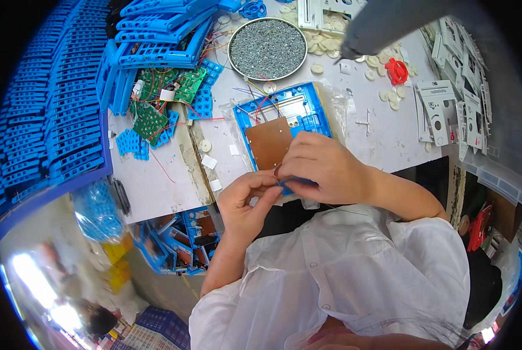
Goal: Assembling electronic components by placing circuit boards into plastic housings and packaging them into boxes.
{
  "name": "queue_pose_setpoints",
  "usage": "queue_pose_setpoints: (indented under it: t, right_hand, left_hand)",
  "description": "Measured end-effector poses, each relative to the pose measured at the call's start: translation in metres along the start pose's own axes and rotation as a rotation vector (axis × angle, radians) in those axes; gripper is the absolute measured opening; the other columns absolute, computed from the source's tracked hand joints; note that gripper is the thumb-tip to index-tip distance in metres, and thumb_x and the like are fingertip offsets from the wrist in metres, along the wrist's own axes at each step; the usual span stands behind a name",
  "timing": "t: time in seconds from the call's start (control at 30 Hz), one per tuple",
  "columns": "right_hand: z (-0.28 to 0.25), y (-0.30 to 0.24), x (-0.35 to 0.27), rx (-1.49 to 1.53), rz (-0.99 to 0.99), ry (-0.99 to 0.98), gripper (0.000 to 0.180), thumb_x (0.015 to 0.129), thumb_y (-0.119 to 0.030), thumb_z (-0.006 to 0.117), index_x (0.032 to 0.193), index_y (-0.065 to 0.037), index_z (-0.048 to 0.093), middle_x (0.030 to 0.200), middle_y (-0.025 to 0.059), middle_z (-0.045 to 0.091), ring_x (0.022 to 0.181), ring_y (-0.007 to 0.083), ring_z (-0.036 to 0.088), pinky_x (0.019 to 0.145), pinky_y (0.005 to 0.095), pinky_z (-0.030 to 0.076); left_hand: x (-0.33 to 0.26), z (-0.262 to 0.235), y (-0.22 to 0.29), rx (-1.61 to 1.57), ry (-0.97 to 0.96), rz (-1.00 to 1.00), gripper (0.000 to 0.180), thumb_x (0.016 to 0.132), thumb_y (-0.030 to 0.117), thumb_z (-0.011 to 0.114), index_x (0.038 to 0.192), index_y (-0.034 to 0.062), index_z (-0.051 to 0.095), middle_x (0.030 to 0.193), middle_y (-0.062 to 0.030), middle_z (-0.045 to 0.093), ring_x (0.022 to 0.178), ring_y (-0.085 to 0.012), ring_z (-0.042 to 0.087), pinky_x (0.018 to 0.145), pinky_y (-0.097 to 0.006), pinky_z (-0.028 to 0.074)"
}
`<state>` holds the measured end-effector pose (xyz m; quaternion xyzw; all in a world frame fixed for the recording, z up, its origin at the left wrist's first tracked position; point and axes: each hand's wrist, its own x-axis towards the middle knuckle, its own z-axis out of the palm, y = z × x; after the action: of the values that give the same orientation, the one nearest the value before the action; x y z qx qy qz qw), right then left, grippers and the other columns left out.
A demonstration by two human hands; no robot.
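A blue plastic housing (314, 105) lies on the table in front of me, with a brown circuit board (268, 143) over its near left part. Loose coloured wires (263, 100) rise from its far side. At the near edge of the housing my left hand (250, 197) pinches a thin wire (277, 172) between thumb and forefinger. My right hand (325, 168) is closed on the same wire just beside it, its fingertips almost touching the left ones. The bent right fingers hide part of the housing and the wire's ends.
A round metal tray (232, 61) of small screws stands beyond the housing. Green circuit boards (151, 123) and stacked blue frames (164, 55) lie left. White panels (437, 114), white discs (383, 58) and a red ring (396, 71) are right. A grey tool (383, 29) hangs overhead.
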<state>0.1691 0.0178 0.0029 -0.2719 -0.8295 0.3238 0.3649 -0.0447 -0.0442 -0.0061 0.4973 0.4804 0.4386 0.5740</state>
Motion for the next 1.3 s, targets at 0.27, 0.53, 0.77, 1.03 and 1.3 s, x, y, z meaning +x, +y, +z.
queue_pose_setpoints:
  t: [0.27,0.53,0.77,1.03,1.3]
  right_hand:
    - [0.000,0.002,-0.001,-0.034,0.022,-0.031,0.023,0.072,-0.013,0.080,0.090,-0.009,0.067,0.089,0.0041,0.064,0.092,0.0259,0.061,0.081,0.0369,0.051]
    - [-0.001,0.001,-0.001,-0.009,0.060,-0.026,0.023,0.073,-0.015,0.081,0.089,-0.009,0.066,0.087,0.0042,0.065,0.090,0.0259,0.061,0.078,0.0363,0.052]
    - [-0.002,0.001,-0.003,-0.030,0.041,0.019,0.017,0.073,-0.008,0.077,0.086,-0.008,0.065,0.082,0.0046,0.063,0.084,0.0261,0.061,0.072,0.0360,0.052]
    - [-0.003,0.002,-0.008,0.025,0.018,-0.014,0.017,0.072,-0.005,0.077,0.084,-0.007,0.066,0.084,0.0047,0.065,0.085,0.0266,0.062,0.074,0.0362,0.053]
    - [-0.009,0.004,-0.009,0.018,-0.003,-0.050,0.021,0.072,-0.003,0.081,0.087,-0.007,0.067,0.093,0.0044,0.069,0.088,0.0273,0.063,0.072,0.0355,0.054]
  left_hand:
    - [0.000,0.001,-0.002,0.008,0.003,0.034,0.012,0.091,-0.013,0.064,0.101,-0.0081,0.067,0.106,-0.0166,0.070,0.078,-0.0143,0.069,0.063,-0.024,0.056]
    - [0.010,0.000,-0.001,0.225,-0.009,0.225,0.012,0.087,-0.009,0.070,0.097,-0.0030,0.070,0.103,-0.0143,0.070,0.076,-0.0136,0.066,0.063,-0.024,0.054]
    - [0.014,0.002,0.009,0.295,-0.070,0.212,0.012,0.085,-0.009,0.068,0.096,-0.0048,0.069,0.104,-0.0139,0.067,0.081,-0.0129,0.065,0.066,-0.023,0.053]
    - [0.034,-0.001,0.039,0.455,-0.301,-0.028,0.023,0.076,-0.009,0.076,0.095,0.0010,0.069,0.099,-0.0055,0.067,0.071,-0.0084,0.065,0.055,-0.023,0.049]
    - [0.053,-0.015,0.047,0.475,-0.454,0.087,0.015,0.085,-0.001,0.072,0.099,0.0004,0.068,0.100,-0.0082,0.070,0.071,-0.0149,0.070,0.059,-0.028,0.056]
